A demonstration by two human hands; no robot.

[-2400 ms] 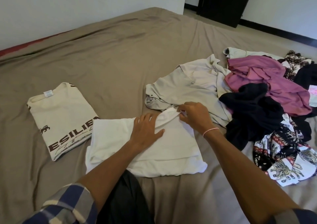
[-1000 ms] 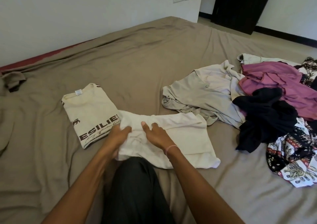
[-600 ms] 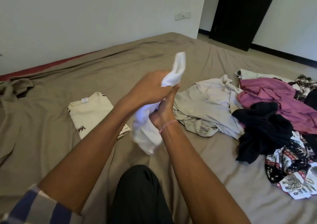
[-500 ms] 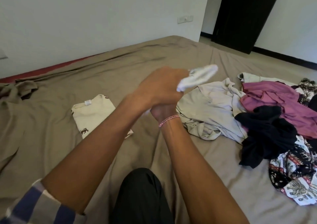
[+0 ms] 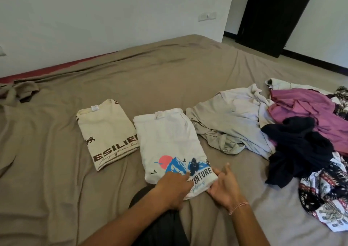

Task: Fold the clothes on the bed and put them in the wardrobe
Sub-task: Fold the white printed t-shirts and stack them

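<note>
Folded white T-shirt (image 5: 169, 136) flat on bed (image 5: 150, 80), beside cream T-shirt (image 5: 107, 127). My left hand (image 5: 173, 187) presses near hem, fingers flat; right hand (image 5: 224, 185) spread at corner, gripping nothing. I judge shirt light, limp: lift with palms under both sides.

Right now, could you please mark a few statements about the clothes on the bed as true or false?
The white shirt lies folded flat on the bed. True.
The purple garment is folded. False: it lies crumpled.
The right grip holds the purple garment. False: it is open at the white shirt's corner.
The grey shirt is unfolded. True.
The cream shirt is folded. True.
</note>
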